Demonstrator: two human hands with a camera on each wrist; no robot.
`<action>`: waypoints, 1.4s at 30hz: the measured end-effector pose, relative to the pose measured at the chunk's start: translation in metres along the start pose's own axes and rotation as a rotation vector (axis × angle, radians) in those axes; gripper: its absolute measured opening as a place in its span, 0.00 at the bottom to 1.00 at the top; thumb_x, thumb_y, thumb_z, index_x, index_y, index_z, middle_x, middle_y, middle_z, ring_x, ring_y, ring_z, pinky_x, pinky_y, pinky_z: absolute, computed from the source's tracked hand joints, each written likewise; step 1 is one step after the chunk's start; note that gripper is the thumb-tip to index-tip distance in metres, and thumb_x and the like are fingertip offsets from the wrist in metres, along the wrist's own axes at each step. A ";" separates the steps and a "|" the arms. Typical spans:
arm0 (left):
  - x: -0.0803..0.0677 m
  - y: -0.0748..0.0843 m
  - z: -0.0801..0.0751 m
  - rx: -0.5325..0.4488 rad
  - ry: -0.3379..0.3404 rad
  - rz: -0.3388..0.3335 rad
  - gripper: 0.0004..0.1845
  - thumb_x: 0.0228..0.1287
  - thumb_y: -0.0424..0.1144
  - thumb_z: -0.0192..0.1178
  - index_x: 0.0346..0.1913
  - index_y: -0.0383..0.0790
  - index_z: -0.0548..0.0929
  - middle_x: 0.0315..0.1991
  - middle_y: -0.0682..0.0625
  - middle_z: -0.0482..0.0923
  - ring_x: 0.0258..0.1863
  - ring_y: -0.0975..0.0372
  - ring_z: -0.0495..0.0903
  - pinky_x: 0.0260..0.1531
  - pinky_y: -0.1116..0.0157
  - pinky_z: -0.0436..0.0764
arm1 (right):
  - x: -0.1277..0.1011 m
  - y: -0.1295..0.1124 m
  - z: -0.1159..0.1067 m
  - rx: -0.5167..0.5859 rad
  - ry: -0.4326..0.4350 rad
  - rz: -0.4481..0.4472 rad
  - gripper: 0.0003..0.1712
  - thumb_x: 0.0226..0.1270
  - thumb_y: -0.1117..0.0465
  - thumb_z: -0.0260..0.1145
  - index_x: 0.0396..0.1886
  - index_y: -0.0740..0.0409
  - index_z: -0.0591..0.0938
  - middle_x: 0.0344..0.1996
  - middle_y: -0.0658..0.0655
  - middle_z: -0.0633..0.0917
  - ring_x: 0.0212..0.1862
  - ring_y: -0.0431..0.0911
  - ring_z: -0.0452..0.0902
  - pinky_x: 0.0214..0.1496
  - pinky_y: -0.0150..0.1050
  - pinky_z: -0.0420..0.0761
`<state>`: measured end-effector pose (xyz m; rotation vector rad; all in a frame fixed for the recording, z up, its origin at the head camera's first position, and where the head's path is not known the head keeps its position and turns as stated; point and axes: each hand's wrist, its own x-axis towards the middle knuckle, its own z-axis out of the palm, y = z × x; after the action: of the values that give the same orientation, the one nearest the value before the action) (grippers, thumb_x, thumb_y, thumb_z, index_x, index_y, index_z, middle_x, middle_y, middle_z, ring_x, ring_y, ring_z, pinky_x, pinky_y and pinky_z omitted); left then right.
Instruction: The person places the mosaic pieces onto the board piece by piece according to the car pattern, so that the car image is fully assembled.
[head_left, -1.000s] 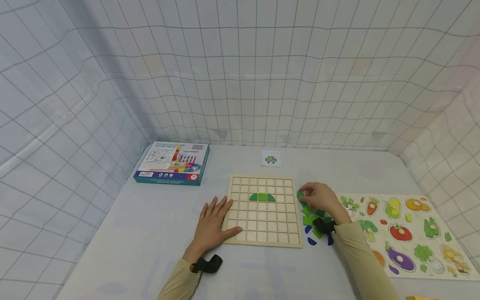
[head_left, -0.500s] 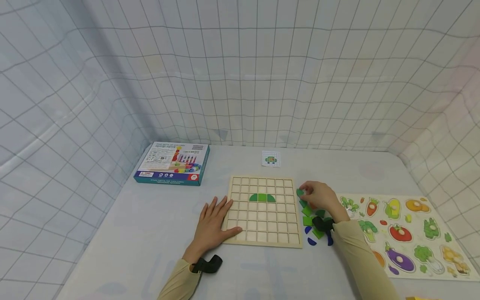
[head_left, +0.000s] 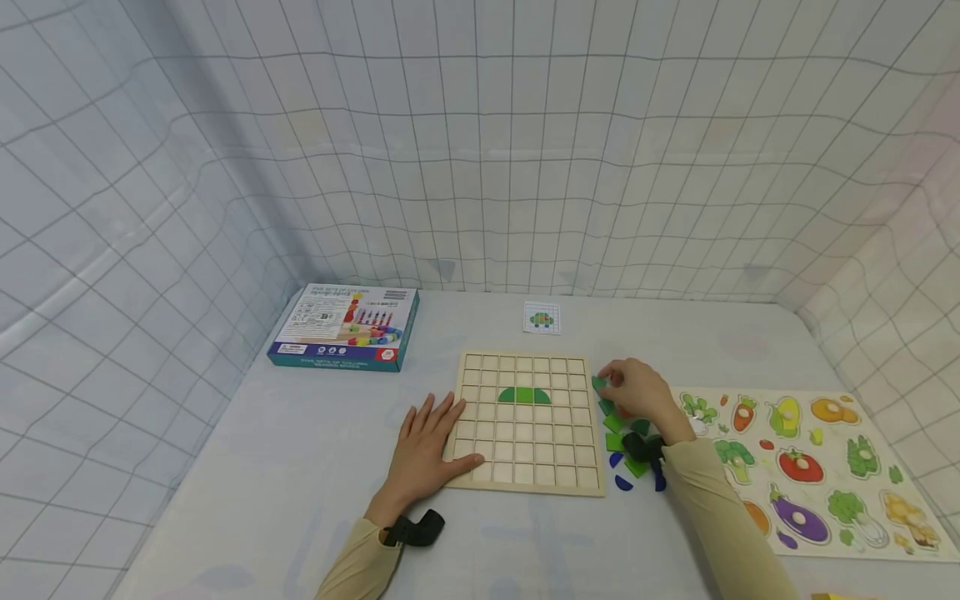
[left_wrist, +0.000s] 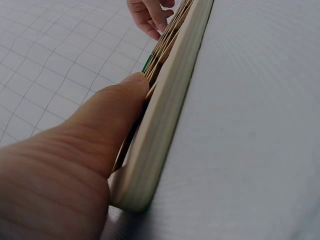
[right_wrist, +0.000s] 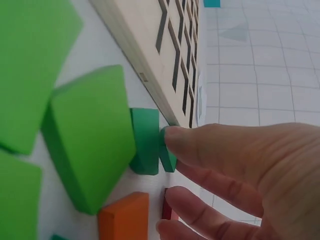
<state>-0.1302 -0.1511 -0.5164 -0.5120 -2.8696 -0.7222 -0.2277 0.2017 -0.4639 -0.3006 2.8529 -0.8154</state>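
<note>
In the head view my left hand (head_left: 423, 450) lies with its fingers straight on the left edge of a wooden grid board (head_left: 525, 493). Its thumb rests over the board's near left part, as the left wrist view also shows. Two dark green rounded pieces flank a light green square (head_left: 524, 395) in one row of the grid. Just off the board's right edge, my right hand (head_left: 637, 390) pinches a dark green block (right_wrist: 168, 152) between thumb and fingers. Beside it sit another dark green block (right_wrist: 145, 141), a light green block (right_wrist: 92, 135) and an orange block (right_wrist: 124, 217).
Blue half-round pieces (head_left: 623, 482) lie near the board's right side. A vegetable puzzle board (head_left: 757, 450) is farther right. A small pattern card (head_left: 542, 317) lies behind the grid, and a toy box (head_left: 343, 327) stands at the back left. Netting over white sheets surrounds the table.
My right hand has shifted slightly toward the back of the table, along with the dark green block at its fingertips. The left hand and the pieces on the board have stayed put.
</note>
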 end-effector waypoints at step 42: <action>0.000 0.002 -0.003 0.005 -0.005 -0.003 0.48 0.52 0.66 0.61 0.72 0.44 0.63 0.72 0.46 0.57 0.72 0.47 0.46 0.66 0.45 0.42 | -0.017 -0.029 0.027 0.282 0.168 -0.227 0.08 0.61 0.68 0.66 0.41 0.64 0.82 0.27 0.52 0.79 0.29 0.45 0.73 0.30 0.39 0.73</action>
<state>-0.1293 -0.1509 -0.5133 -0.5091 -2.8765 -0.7148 -0.2010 0.1674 -0.4695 -0.5463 2.8345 -1.3292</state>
